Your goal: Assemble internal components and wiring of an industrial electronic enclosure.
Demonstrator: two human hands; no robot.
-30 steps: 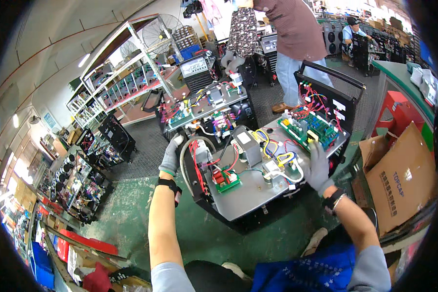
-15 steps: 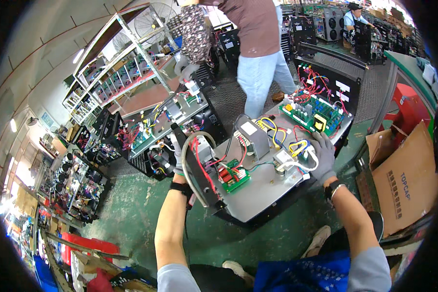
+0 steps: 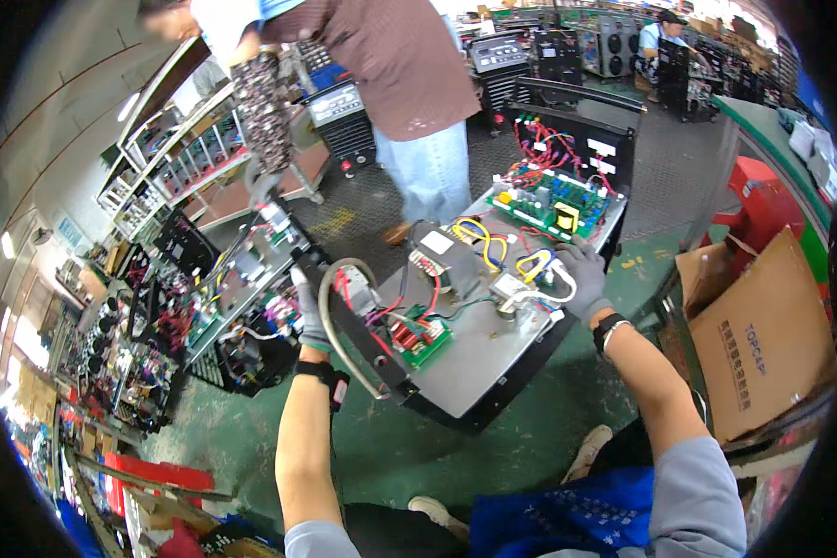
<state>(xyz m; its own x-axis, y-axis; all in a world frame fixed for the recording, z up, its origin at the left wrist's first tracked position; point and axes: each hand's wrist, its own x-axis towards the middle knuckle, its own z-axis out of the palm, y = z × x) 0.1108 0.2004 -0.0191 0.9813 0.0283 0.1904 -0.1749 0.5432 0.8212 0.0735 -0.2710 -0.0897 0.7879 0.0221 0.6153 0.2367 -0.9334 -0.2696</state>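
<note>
A workshop with a dark ribbed mat [image 3: 632, 181] toward one o'clock and worn green floor [image 3: 391, 474] toward six surrounds the work. Mid-view sits an open machine [image 3: 479, 358], its flat metal plate laid bare. On it, a large green circuit board [image 3: 567, 197] lies at one o'clock, a grey transformer [image 3: 456, 263] near the middle, and a small green board [image 3: 426, 346] with red parts between seven and eight. The gloved left hand [image 3: 312, 312] lies against the black end panel at the machine's nine o'clock, beside a curved grey tube [image 3: 325, 321]. The gloved right hand [image 3: 581, 284] touches the plate's edge at three o'clock, fingers bent over it, next to a white cable loop [image 3: 539, 296]. The panel and the edge partly hide the fingers, so I cannot tell whether either hand is clenched.

At twelve o'clock a co-worker in a brown top [image 3: 391, 70] reaches a gloved hand down to a second chassis [image 3: 244, 268] at nine. A cardboard box [image 3: 763, 344] leans at three, below a green-topped counter [image 3: 767, 144] at two.
</note>
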